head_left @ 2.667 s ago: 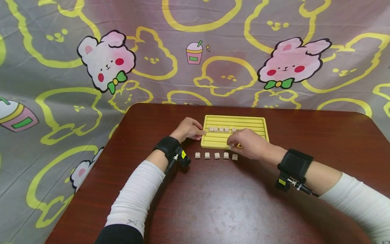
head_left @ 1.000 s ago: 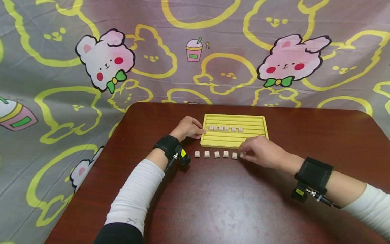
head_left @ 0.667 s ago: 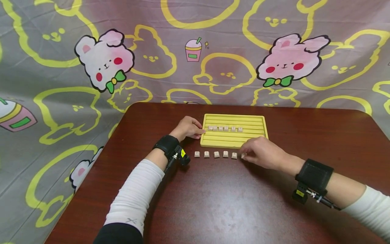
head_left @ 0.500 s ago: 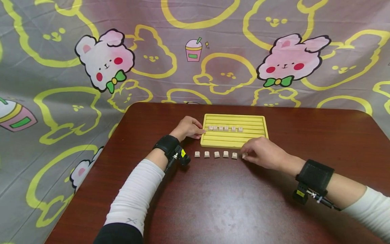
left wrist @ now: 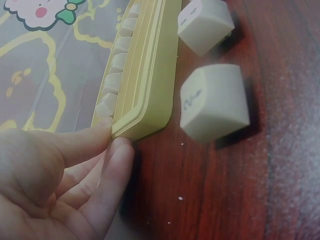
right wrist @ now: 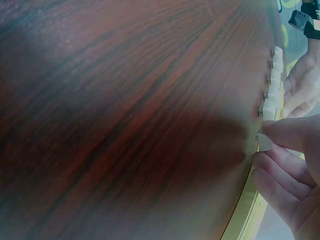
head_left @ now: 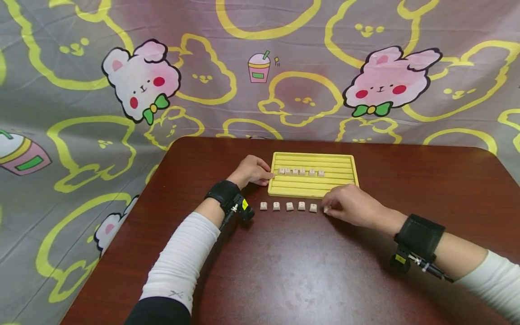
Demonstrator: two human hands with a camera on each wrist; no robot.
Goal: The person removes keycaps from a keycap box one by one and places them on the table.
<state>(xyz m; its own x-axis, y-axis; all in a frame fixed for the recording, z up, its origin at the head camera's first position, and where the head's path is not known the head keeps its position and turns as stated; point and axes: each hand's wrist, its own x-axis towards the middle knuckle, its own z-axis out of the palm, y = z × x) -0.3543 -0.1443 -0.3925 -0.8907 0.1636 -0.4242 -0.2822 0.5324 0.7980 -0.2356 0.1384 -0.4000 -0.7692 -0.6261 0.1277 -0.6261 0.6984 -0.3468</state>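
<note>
I log one keycap (head_left: 327, 209), pinched at the tip of right hand (head_left: 351, 205); yellow tray (head_left: 296, 186), left side pinched by left hand (head_left: 252, 171).

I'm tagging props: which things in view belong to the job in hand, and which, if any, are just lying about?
Seemingly in the job:
yellow tray, edge pinched by the left hand
six keycaps in it
five keycaps on the table
one keycap pinched by the right hand

Just there:
tiny white specks
patterned cloth
wrist cameras
</note>
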